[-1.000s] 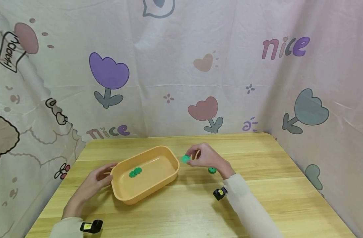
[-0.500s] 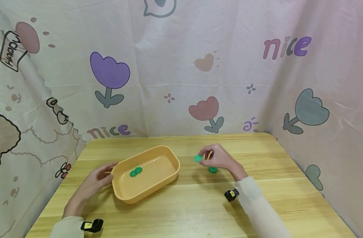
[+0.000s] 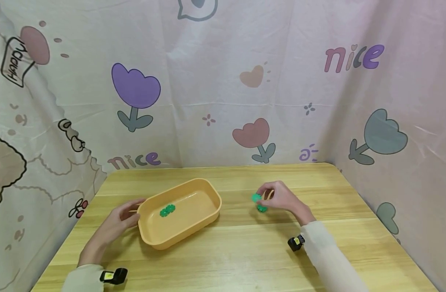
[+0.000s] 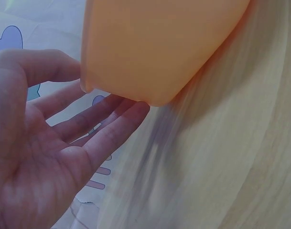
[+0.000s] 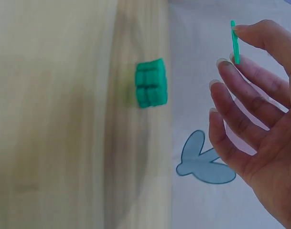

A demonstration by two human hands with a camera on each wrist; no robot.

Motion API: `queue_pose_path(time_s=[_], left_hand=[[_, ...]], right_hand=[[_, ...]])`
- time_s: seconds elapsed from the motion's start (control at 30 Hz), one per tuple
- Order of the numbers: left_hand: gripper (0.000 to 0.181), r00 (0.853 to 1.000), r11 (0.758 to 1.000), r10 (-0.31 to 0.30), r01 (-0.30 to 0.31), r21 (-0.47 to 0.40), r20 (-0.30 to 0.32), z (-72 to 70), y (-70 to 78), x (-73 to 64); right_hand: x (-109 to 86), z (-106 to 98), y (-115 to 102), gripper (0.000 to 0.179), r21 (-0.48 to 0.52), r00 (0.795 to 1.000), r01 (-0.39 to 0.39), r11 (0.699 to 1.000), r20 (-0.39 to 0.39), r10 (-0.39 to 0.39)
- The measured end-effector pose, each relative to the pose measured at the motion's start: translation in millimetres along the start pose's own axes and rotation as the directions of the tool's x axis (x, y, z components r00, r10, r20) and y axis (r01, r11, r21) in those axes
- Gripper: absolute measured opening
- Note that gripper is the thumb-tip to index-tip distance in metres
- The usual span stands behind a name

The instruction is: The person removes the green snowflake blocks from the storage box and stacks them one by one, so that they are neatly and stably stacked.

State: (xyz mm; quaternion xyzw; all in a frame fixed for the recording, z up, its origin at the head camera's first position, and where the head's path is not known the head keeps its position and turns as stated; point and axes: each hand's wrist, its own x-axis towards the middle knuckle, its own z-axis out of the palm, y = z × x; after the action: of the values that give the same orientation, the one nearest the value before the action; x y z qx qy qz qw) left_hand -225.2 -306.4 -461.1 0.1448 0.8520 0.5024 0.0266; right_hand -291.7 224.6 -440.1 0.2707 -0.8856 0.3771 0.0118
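In the head view a yellow plastic basin (image 3: 179, 215) sits on the table, turned at a slant. My left hand (image 3: 117, 221) holds its left end, thumb at the rim, fingertips against the underside in the left wrist view. Two green flower-shaped discs (image 3: 167, 210) lie side by side inside the basin. Between thumb and index finger, my right hand (image 3: 279, 197) pinches a thin green disc (image 5: 235, 42), seen edge-on in the right wrist view. Close below it on the table stands a short green stack of scalloped discs (image 5: 151, 83), partly hidden by the hand in the head view.
The pale wooden table (image 3: 226, 263) runs back to a printed curtain (image 3: 296, 81) behind and at both sides. Black wrist cameras (image 3: 296, 242) are worn at both cuffs.
My right hand has moved right, away from the basin's right end to above the green stack, still pinching the disc. The left hand and basin have stayed put.
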Motion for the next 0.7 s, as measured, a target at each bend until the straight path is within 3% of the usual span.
queue_pose_path(time_s=[0.7], left_hand=[[0.051, 1.0, 1.0, -0.018, 0.018, -0.004, 0.002, -0.2, 1.4, -1.2]], right_hand=[[-11.9, 2.2, 25.1, 0.02, 0.02, 0.996, -0.089, 0.996, 0.029, 0.088]])
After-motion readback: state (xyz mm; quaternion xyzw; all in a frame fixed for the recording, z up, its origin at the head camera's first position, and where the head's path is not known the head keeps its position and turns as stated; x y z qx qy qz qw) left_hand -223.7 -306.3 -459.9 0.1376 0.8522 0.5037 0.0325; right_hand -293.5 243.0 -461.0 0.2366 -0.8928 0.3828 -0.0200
